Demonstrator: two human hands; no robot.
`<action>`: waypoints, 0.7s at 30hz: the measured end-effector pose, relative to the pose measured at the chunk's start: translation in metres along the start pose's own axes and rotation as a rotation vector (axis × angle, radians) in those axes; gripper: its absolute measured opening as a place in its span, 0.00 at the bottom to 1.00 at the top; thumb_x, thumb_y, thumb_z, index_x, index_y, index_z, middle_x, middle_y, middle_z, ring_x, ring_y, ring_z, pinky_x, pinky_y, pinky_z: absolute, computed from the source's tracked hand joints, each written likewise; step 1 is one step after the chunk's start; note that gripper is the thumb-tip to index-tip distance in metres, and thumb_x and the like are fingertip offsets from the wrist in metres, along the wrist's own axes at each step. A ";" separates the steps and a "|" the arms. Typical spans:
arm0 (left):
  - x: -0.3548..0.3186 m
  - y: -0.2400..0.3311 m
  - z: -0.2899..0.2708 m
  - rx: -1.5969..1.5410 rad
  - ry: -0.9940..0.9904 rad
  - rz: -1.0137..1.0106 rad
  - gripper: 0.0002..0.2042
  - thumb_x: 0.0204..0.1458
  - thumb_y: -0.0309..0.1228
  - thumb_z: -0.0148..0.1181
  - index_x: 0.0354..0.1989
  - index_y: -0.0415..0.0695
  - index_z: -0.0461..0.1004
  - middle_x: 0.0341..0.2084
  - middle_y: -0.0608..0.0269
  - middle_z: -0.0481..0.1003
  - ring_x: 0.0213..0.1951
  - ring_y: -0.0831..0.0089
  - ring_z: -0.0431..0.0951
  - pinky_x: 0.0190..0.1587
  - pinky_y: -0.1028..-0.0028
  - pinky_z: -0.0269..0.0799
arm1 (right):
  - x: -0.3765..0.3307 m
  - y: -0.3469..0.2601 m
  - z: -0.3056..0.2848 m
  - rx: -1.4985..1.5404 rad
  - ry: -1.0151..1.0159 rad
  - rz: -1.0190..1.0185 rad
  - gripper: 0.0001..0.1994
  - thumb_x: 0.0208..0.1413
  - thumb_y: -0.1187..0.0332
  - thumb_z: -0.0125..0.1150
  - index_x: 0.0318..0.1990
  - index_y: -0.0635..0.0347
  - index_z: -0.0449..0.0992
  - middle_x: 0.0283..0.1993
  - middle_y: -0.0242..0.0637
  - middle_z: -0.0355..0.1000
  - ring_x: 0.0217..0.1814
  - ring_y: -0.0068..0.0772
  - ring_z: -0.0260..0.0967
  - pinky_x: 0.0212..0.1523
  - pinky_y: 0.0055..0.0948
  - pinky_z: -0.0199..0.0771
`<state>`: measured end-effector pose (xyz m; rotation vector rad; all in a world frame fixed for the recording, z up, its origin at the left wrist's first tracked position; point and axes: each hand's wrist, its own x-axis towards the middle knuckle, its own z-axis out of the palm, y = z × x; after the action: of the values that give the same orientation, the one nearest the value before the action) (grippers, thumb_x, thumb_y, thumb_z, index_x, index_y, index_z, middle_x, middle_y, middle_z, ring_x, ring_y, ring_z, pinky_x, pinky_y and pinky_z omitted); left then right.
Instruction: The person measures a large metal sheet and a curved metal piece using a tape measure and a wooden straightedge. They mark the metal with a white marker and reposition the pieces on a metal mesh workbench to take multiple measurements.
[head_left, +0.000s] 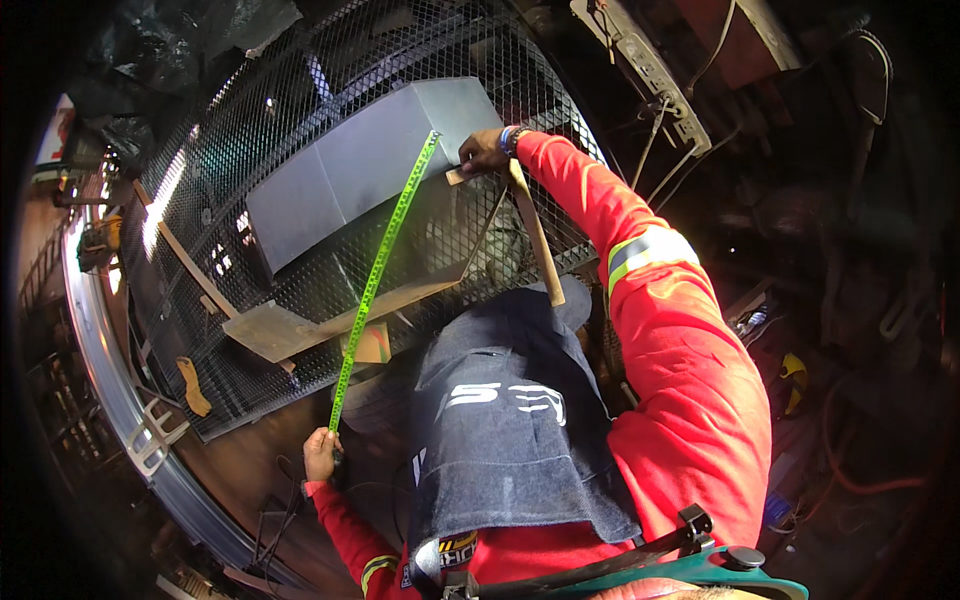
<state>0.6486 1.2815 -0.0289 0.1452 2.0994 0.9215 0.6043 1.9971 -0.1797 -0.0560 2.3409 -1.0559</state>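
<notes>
Left hand (320,455) closed around green tape measure (379,270), right hand (484,150) at grey sheet (375,145), grip unclear

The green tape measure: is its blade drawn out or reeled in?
Drawn out: a long green blade stretches from the left hand, its far end seen against the grey sheet.

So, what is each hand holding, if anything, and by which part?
The left hand holds the green tape measure at its near end. The right hand is by the grey sheet; any grip there is unclear.
</notes>
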 end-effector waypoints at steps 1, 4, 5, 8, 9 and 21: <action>0.002 -0.005 0.002 0.034 -0.006 0.015 0.08 0.60 0.27 0.49 0.31 0.38 0.71 0.17 0.68 0.69 0.21 0.80 0.69 0.27 0.78 0.67 | -0.002 0.001 0.000 0.040 -0.040 -0.011 0.14 0.54 0.55 0.59 0.42 0.52 0.77 0.35 0.38 0.77 0.40 0.36 0.74 0.41 0.38 0.71; 0.014 0.008 0.014 0.023 -0.033 0.023 0.07 0.60 0.26 0.49 0.31 0.38 0.71 0.17 0.67 0.69 0.21 0.80 0.69 0.27 0.78 0.67 | -0.003 -0.003 0.003 -0.096 -0.026 -0.023 0.15 0.54 0.55 0.60 0.42 0.53 0.77 0.38 0.39 0.77 0.43 0.36 0.73 0.43 0.38 0.71; 0.016 0.014 0.015 0.003 -0.036 0.017 0.07 0.60 0.26 0.49 0.31 0.38 0.71 0.17 0.67 0.69 0.21 0.80 0.69 0.27 0.78 0.67 | -0.004 -0.005 0.003 -0.101 -0.038 -0.003 0.15 0.54 0.55 0.59 0.43 0.53 0.77 0.40 0.38 0.77 0.44 0.37 0.73 0.45 0.38 0.70; 0.026 0.013 0.012 0.023 -0.043 0.031 0.08 0.60 0.26 0.49 0.31 0.38 0.71 0.17 0.68 0.69 0.21 0.80 0.69 0.27 0.79 0.66 | -0.009 -0.012 0.003 -0.061 -0.017 0.091 0.15 0.55 0.55 0.58 0.44 0.54 0.77 0.41 0.39 0.77 0.46 0.40 0.73 0.47 0.39 0.69; 0.026 0.011 0.008 0.006 -0.042 0.009 0.07 0.60 0.26 0.49 0.31 0.38 0.71 0.17 0.68 0.69 0.21 0.80 0.68 0.27 0.79 0.66 | -0.021 -0.034 -0.003 -0.156 0.003 0.091 0.16 0.56 0.55 0.56 0.46 0.54 0.77 0.43 0.41 0.77 0.47 0.42 0.73 0.48 0.39 0.70; 0.059 -0.012 -0.081 0.130 -0.142 -0.128 0.06 0.58 0.24 0.52 0.29 0.39 0.74 0.19 0.69 0.72 0.22 0.82 0.68 0.28 0.81 0.63 | -0.013 -0.009 -0.004 0.146 0.004 0.183 0.15 0.51 0.55 0.65 0.39 0.58 0.81 0.32 0.35 0.78 0.33 0.30 0.74 0.36 0.33 0.73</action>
<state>0.5529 1.2505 -0.0424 0.1374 2.0109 0.6795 0.6120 1.9970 -0.1655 0.2114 2.2172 -1.1307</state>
